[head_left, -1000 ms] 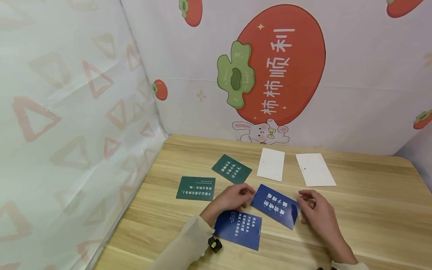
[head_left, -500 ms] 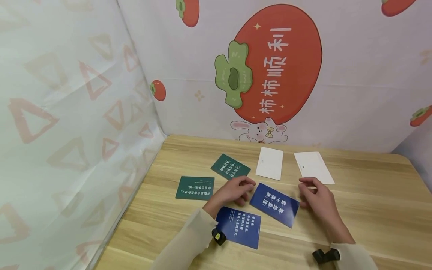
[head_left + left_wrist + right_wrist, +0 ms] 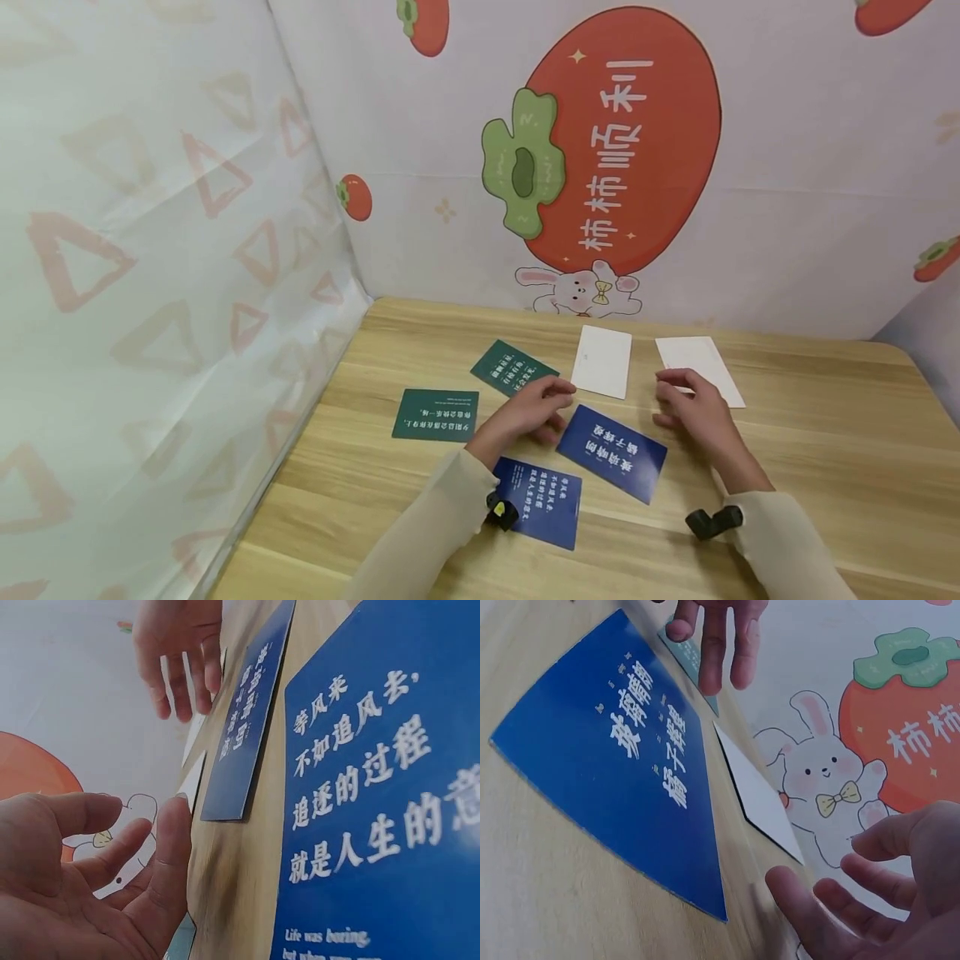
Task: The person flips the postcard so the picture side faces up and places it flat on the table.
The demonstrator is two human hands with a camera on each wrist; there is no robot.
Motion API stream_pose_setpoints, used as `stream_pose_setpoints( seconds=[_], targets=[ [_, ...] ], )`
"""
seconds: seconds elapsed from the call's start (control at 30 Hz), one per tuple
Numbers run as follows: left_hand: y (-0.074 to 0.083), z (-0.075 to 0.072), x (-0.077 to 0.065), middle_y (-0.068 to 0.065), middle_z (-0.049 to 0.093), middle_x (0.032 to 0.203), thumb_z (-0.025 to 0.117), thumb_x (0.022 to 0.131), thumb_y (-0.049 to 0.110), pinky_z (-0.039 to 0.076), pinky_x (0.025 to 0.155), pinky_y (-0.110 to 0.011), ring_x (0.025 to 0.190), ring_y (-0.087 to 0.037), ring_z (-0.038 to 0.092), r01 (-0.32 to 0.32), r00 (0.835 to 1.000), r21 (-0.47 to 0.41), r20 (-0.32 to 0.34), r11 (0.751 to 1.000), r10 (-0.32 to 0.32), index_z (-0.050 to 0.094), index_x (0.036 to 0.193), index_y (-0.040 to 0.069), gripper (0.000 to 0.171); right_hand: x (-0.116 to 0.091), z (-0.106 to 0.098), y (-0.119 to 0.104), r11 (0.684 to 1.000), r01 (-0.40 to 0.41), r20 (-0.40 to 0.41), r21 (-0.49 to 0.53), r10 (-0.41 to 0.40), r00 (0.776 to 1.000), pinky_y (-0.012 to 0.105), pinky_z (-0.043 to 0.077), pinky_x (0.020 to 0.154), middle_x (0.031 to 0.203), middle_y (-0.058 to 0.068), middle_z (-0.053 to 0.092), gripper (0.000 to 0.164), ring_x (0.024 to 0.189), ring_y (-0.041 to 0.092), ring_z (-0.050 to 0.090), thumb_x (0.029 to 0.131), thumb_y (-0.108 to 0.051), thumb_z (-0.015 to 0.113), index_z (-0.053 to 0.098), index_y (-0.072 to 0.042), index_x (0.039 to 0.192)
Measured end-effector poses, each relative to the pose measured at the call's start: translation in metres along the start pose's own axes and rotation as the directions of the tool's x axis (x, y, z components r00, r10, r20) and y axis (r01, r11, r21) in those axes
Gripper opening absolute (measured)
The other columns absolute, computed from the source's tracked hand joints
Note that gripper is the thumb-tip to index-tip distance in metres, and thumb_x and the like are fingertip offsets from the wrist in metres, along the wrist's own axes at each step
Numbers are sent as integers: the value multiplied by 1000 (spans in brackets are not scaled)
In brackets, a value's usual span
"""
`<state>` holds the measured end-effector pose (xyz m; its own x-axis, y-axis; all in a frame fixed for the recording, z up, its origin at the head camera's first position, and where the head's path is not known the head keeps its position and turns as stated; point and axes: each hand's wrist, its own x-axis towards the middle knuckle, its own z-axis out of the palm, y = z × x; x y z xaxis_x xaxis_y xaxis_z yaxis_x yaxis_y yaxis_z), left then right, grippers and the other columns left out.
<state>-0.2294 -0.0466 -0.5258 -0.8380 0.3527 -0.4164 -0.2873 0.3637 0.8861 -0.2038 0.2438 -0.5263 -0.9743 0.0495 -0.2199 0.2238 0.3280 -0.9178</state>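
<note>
My left hand hovers over the table with relaxed, slightly bent fingers and nothing in them. Its fingertips are near the upper left corner of a blue card with white writing. On that card's other side, my right hand has its fingers spread loosely, also holding nothing, and overlaps the lower left of a white card in the head view. A second blue card lies under my left wrist, partly covered by it. Behind my left hand is a green card, its lower edge hidden.
Another green card lies at the left of the wooden table. A second white card lies at the back, between the hands. Patterned cloth stands behind the table and along its left side.
Both hands have moved forward, away from the body; the right one now overlaps a white card. The cards keep their places on the table.
</note>
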Motion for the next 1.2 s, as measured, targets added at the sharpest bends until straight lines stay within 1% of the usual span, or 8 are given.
stream_pose_setpoints(
  seconds=[0.1, 0.2, 0.33, 0.47, 0.7, 0.93, 1.1, 1.2],
  targets=[
    [5, 0, 5, -7, 74, 102, 63, 112, 35, 66, 61, -30, 76, -19, 75, -5, 1000, -15, -8, 1000, 5, 68, 139, 24, 29, 7, 1, -4, 998, -22, 27, 61, 20, 999, 32, 69, 84, 160, 28, 42, 55, 122, 25, 63, 116, -27, 52, 42, 4, 160],
    [11, 0, 12, -5, 71, 112, 63, 112, 32, 67, 63, -30, 82, -19, 75, -30, 999, -19, -24, 999, 30, 68, 140, 22, 30, 13, 0, -9, 995, -27, 43, 94, 23, 999, 33, 69, 86, 164, 29, 37, 59, 133, 35, 58, 117, -29, 50, 36, 3, 164],
    [20, 0, 23, -4, 68, 130, 61, 113, 28, 68, 66, -31, 89, -19, 76, -72, 997, -26, -37, 997, 71, 66, 144, 20, 32, 18, -2, -18, 981, -49, 63, 189, 37, 997, 32, 68, 89, 160, 26, 42, 62, 121, 17, 65, 116, -31, 50, 32, 1, 167],
    [21, 0, 33, -7, 65, 139, 61, 113, 26, 68, 64, -31, 89, -19, 76, -92, 995, -47, -33, 995, 91, 63, 146, 18, 35, 21, -4, -19, 937, -105, 109, 332, 73, 991, 31, 67, 93, 157, 21, 46, 63, 112, 5, 69, 117, -32, 49, 30, -1, 168],
    [18, -4, 41, -12, 59, 152, 62, 111, 26, 68, 64, -30, 88, -19, 77, -61, 998, -100, -19, 993, 59, 58, 155, 17, 44, 23, -3, -13, 857, -168, 191, 488, 83, 978, 32, 64, 102, 180, 18, 15, 71, 116, 3, 72, 118, -36, 49, 19, -2, 172],
    [22, -7, 47, -13, 56, 161, 60, 112, 29, 69, 70, -32, 94, -20, 80, -34, 999, -171, 11, 985, 36, 57, 157, 19, 46, 28, -4, -5, 790, -191, 214, 583, 77, 974, 34, 64, 103, 183, 20, 4, 65, 112, 9, 76, 119, -35, 45, 20, -8, 173],
    [23, -6, 48, -12, 57, 159, 60, 113, 29, 69, 74, -31, 97, -20, 80, 3, 1000, -236, 26, 972, 3, 61, 154, 20, 42, 31, -1, -1, 784, -202, 237, 588, 72, 969, 34, 64, 104, 183, 20, 3, 63, 112, 10, 77, 120, -35, 41, 20, -9, 174],
    [23, -7, 48, -12, 61, 156, 62, 112, 29, 70, 77, -32, 98, -20, 80, 14, 1000, -288, 20, 958, -9, 64, 151, 19, 40, 32, 1, 0, 786, -208, 240, 582, 79, 968, 33, 64, 104, 182, 20, 13, 61, 111, 7, 76, 120, -34, 40, 24, -7, 172]
  ],
)
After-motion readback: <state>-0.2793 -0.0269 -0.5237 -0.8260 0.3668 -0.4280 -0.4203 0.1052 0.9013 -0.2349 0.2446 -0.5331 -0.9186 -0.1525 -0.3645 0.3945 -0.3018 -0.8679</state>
